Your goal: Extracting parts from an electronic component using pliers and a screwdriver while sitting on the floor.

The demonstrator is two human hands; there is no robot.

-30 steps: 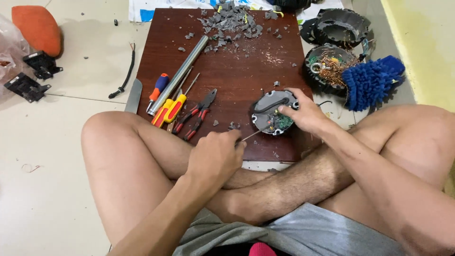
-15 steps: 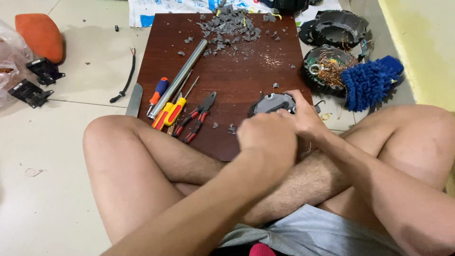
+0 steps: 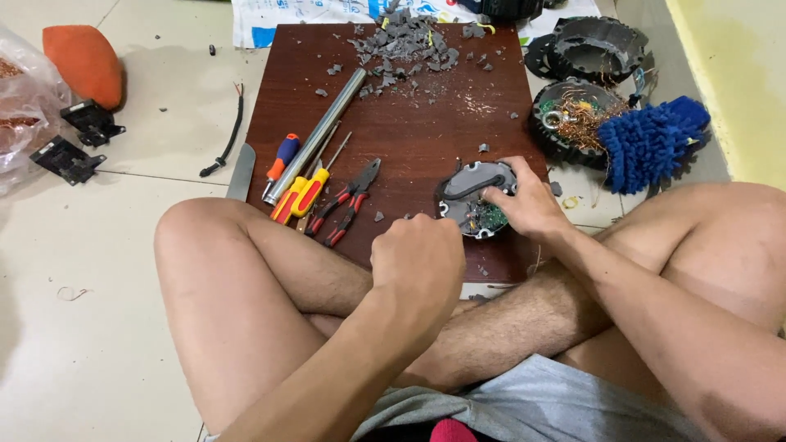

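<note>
- Head view is showing me sitting cross-legged on a pale tiled floor (image 3: 147, 164) with a dark brown wooden board (image 3: 409, 123) lying in front of my knees.
- I am resting my right hand (image 3: 524, 200) on a round grey plastic motor housing with a green circuit board inside (image 3: 475, 200), which is lying near the board's front right corner.
- My right fingers (image 3: 495, 195) are curling over the housing's right rim and top, touching it and pinning it against the board; they are half bent, not fully closed.
- I am keeping my left hand (image 3: 417, 258) balled into a tight fist just beside the housing's left edge; whatever it is gripping is hidden, so I cannot tell what it is holding.
- A long steel tube (image 3: 315, 135), a yellow-and-orange handled screwdriver (image 3: 307, 192), a blue-and-red handled screwdriver (image 3: 282, 155) and red-handled pliers (image 3: 344, 205) are lying together on the board's left side.
- Grey plastic fragments (image 3: 409, 41) are heaping at the board's far edge.
- A blue fuzzy mitt (image 3: 647, 143) is lying against a black round casing full of copper wire (image 3: 573, 119), off the board to the right.
</note>
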